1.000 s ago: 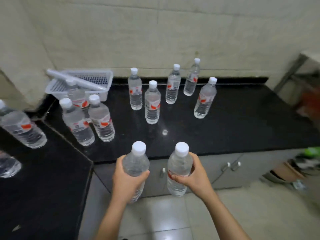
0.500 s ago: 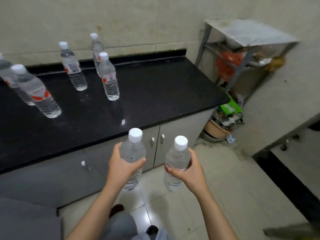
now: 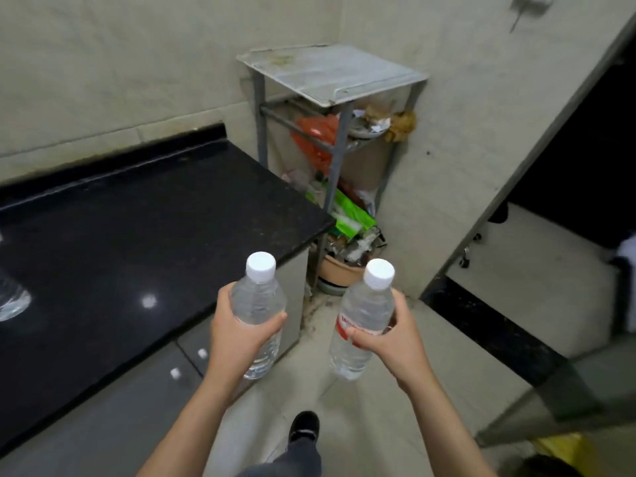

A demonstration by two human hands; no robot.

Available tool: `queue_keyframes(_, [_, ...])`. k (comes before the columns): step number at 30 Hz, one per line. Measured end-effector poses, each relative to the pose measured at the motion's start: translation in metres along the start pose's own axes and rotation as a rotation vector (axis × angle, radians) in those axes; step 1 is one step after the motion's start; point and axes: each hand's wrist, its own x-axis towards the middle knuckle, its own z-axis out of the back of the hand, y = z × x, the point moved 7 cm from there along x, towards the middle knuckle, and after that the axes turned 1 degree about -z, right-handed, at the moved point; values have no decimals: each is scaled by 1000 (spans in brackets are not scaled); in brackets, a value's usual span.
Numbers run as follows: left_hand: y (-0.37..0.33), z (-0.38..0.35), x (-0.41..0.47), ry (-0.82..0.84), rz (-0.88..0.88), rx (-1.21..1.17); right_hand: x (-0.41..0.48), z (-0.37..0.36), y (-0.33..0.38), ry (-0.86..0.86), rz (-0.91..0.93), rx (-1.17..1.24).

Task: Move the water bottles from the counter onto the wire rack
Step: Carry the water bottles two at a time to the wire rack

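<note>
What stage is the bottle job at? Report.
Done: nothing yet; the rack's top shelf is bare. In hand: the left hand grips one bottle, the right hand another. Left: shelve both; one bottle shows on the counter.

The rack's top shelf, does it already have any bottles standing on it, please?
No, the rack's top shelf is bare, and both bottles are in the hands: one in the left, one in the right.

A red bag hangs at twelve o'clock, green packaging below it, a clay pot lower still. A black shoe sits at six o'clock.
</note>
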Motion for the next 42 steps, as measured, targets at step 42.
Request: queue_keyframes(42, [-294,-371,410,-54,-448,-482,595,247,197,191,566,148])
